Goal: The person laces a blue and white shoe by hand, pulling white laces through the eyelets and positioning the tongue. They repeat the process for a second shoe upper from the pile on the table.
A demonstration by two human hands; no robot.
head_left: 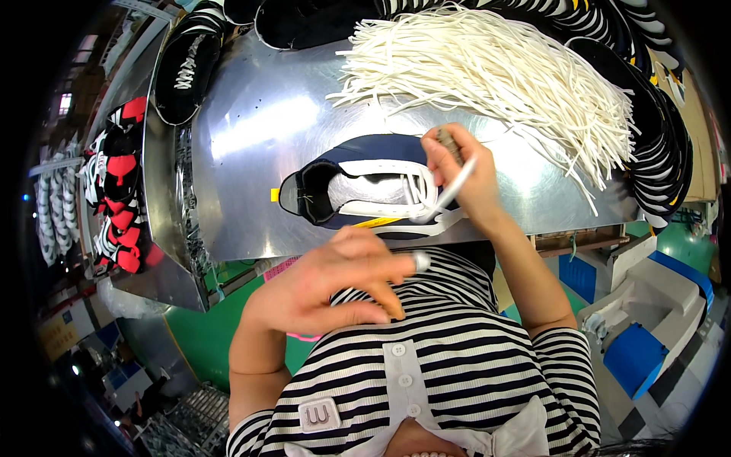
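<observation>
A navy and white sneaker [381,148] lies on its sole on the metal tabletop, toe to the right, with white lace across the front of its opening. My right hand [476,179] is closed around a short brown handle [449,145] at the toe end; the tool's working end cannot be made out. A white lace [455,189], smeared by motion, runs between this hand and the shoe's eyelets. Closer to me, off the table edge, my left hand [327,278] has its fingers stretched and apart. White and orange covers sit on two of its fingertips, and no object shows in it.
A big heap of white laces [487,68] covers the table's back right. Rows of dark shoes [662,152] line the far and right edges. A laced black shoe [186,72] lies at the back left. Red and black shoe parts [122,190] hang left; a blue-grey bin [636,358] stands right.
</observation>
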